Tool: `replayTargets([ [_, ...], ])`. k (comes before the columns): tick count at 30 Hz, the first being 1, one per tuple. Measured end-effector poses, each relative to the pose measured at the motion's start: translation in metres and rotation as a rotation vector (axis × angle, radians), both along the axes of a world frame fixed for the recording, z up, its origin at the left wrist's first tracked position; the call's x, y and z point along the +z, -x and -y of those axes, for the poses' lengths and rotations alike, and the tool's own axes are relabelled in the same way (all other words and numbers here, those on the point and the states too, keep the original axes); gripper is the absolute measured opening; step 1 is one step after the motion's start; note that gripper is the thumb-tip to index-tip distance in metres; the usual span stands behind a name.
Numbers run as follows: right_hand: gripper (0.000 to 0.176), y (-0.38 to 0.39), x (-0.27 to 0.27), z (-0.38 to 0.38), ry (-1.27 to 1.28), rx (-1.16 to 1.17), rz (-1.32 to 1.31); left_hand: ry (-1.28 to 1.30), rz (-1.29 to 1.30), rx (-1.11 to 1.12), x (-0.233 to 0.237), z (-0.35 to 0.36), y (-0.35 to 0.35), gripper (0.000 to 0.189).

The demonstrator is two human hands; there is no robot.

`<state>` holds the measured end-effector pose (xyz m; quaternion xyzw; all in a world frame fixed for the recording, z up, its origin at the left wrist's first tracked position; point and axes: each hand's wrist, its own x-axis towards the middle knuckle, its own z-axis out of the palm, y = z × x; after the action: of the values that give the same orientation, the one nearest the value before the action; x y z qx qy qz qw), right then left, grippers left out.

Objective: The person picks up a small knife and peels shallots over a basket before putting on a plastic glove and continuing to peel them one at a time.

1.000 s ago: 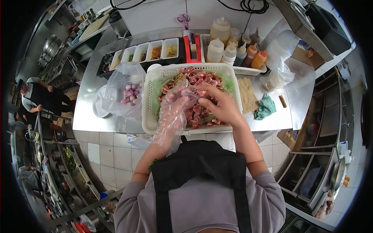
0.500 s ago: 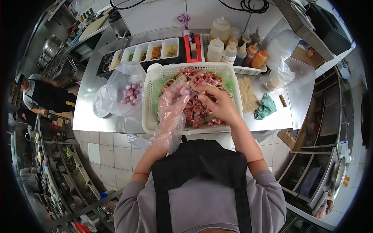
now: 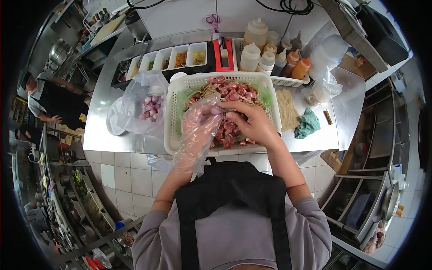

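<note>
My left hand (image 3: 196, 118), in a clear plastic glove, pinches a pale purple shallot (image 3: 216, 110) at its fingertips. My bare right hand (image 3: 254, 120) is closed against the shallot from the right, thumb and forefinger on it. A small knife seems to be in this hand, mostly hidden by the fingers. Both hands are over a white plastic basket (image 3: 172, 143) lined with green netting and heaped with reddish shallots and loose skins (image 3: 234, 92). Left of the basket, an open clear plastic bag (image 3: 133, 105) holds several peeled shallots (image 3: 153, 107).
Behind the basket stand white containers of chopped ingredients (image 3: 181, 58), a red tape dispenser (image 3: 223, 54) and squeeze bottles (image 3: 250, 57). To the right lie a brown cloth (image 3: 287, 108) and a green rag (image 3: 308, 123). A co-worker (image 3: 56, 101) stands at far left.
My right fingers have closed in over the shallot, and the dark blade seen near them is now hidden. My left hand has turned slightly. The co-worker's arm has shifted.
</note>
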<state>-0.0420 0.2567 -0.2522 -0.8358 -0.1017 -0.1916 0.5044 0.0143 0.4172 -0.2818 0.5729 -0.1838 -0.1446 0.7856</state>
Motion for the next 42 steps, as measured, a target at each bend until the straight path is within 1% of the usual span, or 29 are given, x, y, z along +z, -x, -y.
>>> replayTargets([
  [1,0.029,0.0,0.001,0.0,0.0,0.001,-0.001,-0.006,0.029,0.011,0.0,0.001,0.001,0.033],
  [2,0.028,0.001,0.004,0.001,-0.004,0.007,-0.072,-0.012,0.059,0.021,0.0,0.002,0.001,0.031],
  [3,0.027,0.001,0.005,0.002,-0.009,0.013,-0.142,-0.012,0.059,0.022,-0.001,0.002,0.001,0.031],
  [4,0.027,0.0,0.003,0.003,-0.009,0.013,-0.142,0.017,0.042,0.006,-0.003,0.002,0.001,0.03],
  [6,0.026,-0.003,-0.004,0.005,-0.268,0.108,-0.118,0.046,0.026,-0.008,0.0,0.005,0.002,0.03],
  [8,0.026,-0.004,-0.006,0.006,-0.296,0.123,-0.155,0.204,-0.091,0.095,0.01,0.012,0.005,0.03],
  [9,0.025,-0.004,-0.007,0.006,-0.324,0.136,-0.191,0.204,-0.091,0.096,0.009,0.012,0.004,0.03],
  [11,0.026,-0.005,-0.008,0.004,-0.311,0.116,-0.169,0.187,-0.149,0.092,0.006,0.012,0.0,0.033],
  [13,0.026,-0.004,-0.006,0.001,-0.3,0.095,-0.146,0.164,-0.154,0.086,0.004,0.009,-0.002,0.035],
  [15,0.029,0.0,0.004,0.0,-0.25,0.067,-0.229,0.141,-0.159,0.078,0.003,0.007,-0.002,0.037],
  [17,0.03,0.002,0.011,0.0,-0.214,0.077,-0.198,0.013,-0.016,0.087,0.003,0.006,-0.001,0.037],
  [18,0.031,0.003,0.013,0.0,-0.176,0.087,-0.166,0.012,-0.015,0.085,0.003,0.007,-0.001,0.037],
  [19,0.031,0.002,0.011,0.0,-0.177,0.086,-0.166,0.066,0.005,0.079,0.003,0.008,-0.001,0.036],
  [20,0.031,0.0,0.008,0.001,-0.136,0.084,-0.113,0.121,0.025,0.073,0.002,0.009,-0.001,0.034],
  [21,0.031,-0.001,0.006,0.001,-0.094,0.083,-0.06,0.121,0.025,0.073,0.002,0.009,-0.001,0.034],
  [24,0.029,-0.001,0.004,0.003,-0.064,0.086,-0.073,0.145,0.051,0.06,0.002,0.008,0.001,0.033],
  [28,0.026,-0.001,0.002,0.001,-0.075,0.077,-0.077,0.136,0.028,0.049,-0.003,0.005,-0.003,0.036],
  [30,0.023,-0.001,0.002,-0.001,-0.084,0.05,-0.152,0.128,0.005,0.04,-0.003,0.004,-0.003,0.037],
  [31,0.023,-0.003,-0.001,-0.002,-0.084,0.05,-0.152,0.124,-0.017,0.04,-0.001,0.004,-0.003,0.037],
  [33,0.022,-0.005,-0.006,-0.003,-0.116,0.042,-0.064,0.12,-0.039,0.039,0.001,0.004,-0.002,0.038],
  [36,0.022,-0.004,-0.006,-0.002,-0.144,0.051,-0.121,0.094,-0.042,0.002,0.003,0.004,-0.002,0.038],
  [37,0.022,-0.005,-0.006,-0.001,-0.143,0.052,-0.121,0.118,-0.043,0.017,0.004,0.006,-0.001,0.038],
  [39,0.022,-0.006,-0.007,-0.001,-0.268,0.074,-0.138,0.143,-0.043,0.034,0.002,0.008,0.0,0.038],
  [42,0.023,-0.008,-0.012,-0.005,-0.27,0.039,-0.127,0.164,-0.18,0.136,-0.008,0.013,-0.004,0.038],
])
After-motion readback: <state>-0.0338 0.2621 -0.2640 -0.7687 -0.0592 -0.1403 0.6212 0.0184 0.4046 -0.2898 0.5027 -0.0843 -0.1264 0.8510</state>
